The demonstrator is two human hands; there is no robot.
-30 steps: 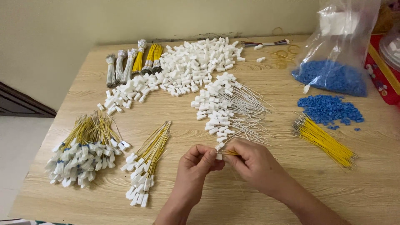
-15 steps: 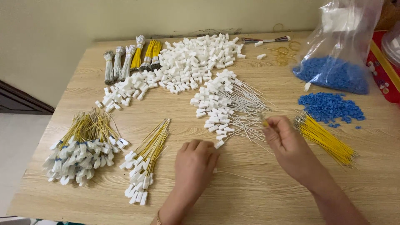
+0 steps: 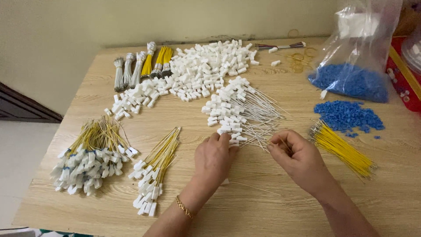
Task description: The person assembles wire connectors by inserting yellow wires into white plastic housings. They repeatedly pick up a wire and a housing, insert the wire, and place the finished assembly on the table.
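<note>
1. The left hand [image 3: 215, 159] lies palm down on the wooden table [image 3: 263, 210], its fingertips curled onto the near edge of the heap of white-capped thin wires [image 3: 239, 112]; whether it pinches one I cannot tell.
2. The right hand [image 3: 298, 159] is half closed, thumb and forefinger pinching thin wire ends at the right side of that same heap.
3. Between and below the two hands the table is bare apart from one loose thin wire [image 3: 252, 186] with a white cap just under the left palm; this is the widest open room.
4. The table's near edge lies below the left wrist, its left edge beyond the far-left bundle.
5. Left of the left hand: two groups of yellow wires with white caps, the nearer row [image 3: 155, 169] and the larger bundle [image 3: 90, 156].
6. Beyond the hands: one big pile of loose white caps [image 3: 197, 70] and about six tied wire bunches [image 3: 140, 66].
7. Right of the right hand: one bundle of plain yellow wires [image 3: 344, 149], one small heap of blue pieces [image 3: 346, 116], and one clear bag [image 3: 355, 66] holding more.
</note>
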